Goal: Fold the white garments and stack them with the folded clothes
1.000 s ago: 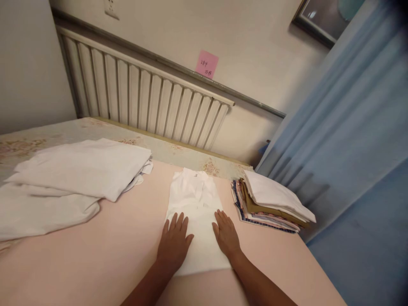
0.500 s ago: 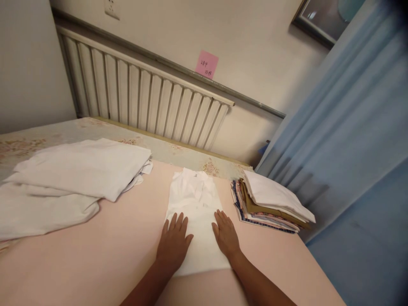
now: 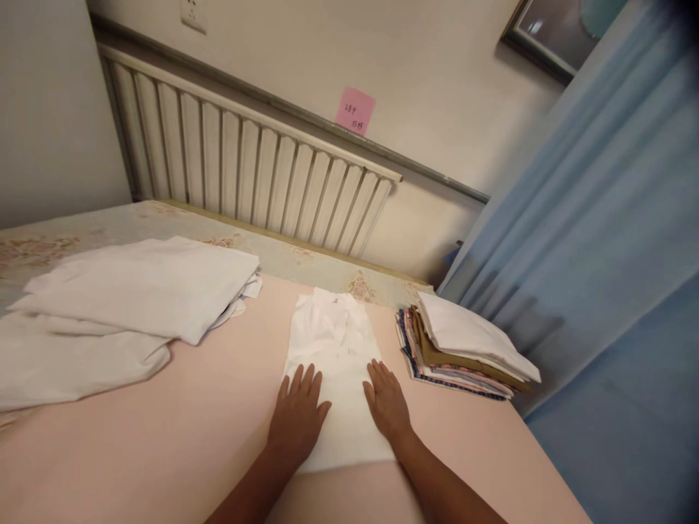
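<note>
A white shirt (image 3: 339,378), folded into a long narrow panel with its collar at the far end, lies on the pink cloth (image 3: 207,429) in front of me. My left hand (image 3: 298,415) rests flat on the shirt's left edge, fingers somewhat spread. Against the right edge lies my right hand (image 3: 386,400), also flat, its fingers stretched forward. Neither hand grasps the fabric. The parts of the shirt's side edges under my palms are hidden.
White garments (image 3: 142,284) lie loosely heaped at the left. A stack of folded clothes (image 3: 475,342) sits at the right, near a blue curtain (image 3: 573,218). Beyond the table's far edge are a radiator (image 3: 245,156) and a wall with a pink note (image 3: 355,110).
</note>
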`<action>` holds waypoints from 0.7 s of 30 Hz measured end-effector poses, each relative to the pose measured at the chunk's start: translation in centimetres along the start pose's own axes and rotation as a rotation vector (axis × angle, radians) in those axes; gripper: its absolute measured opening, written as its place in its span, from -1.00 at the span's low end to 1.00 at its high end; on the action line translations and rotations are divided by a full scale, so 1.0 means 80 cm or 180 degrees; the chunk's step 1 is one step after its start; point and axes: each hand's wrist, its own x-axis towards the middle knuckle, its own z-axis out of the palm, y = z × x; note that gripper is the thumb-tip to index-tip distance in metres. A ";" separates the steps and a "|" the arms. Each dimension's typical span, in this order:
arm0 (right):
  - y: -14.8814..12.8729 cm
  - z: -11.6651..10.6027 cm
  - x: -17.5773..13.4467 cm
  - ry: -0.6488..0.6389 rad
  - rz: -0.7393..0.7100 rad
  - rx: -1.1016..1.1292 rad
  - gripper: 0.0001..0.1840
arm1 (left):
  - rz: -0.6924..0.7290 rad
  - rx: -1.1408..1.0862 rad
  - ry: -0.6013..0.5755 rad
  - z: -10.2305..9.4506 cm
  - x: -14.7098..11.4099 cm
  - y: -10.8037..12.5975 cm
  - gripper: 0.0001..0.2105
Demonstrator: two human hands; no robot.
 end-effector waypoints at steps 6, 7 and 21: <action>0.000 0.000 0.000 0.0001 0.0005 0.0019 -0.51 | 0.0050 0.0000 0.0004 -0.002 0.000 0.000 -0.53; 0.000 0.000 0.000 -0.0019 0.0006 0.0022 -0.50 | 0.0056 0.0003 0.0012 -0.002 0.000 0.000 -0.53; -0.001 -0.003 0.001 -0.0138 0.0027 0.0000 -0.51 | 0.0058 0.0020 0.0012 -0.002 0.001 0.000 -0.53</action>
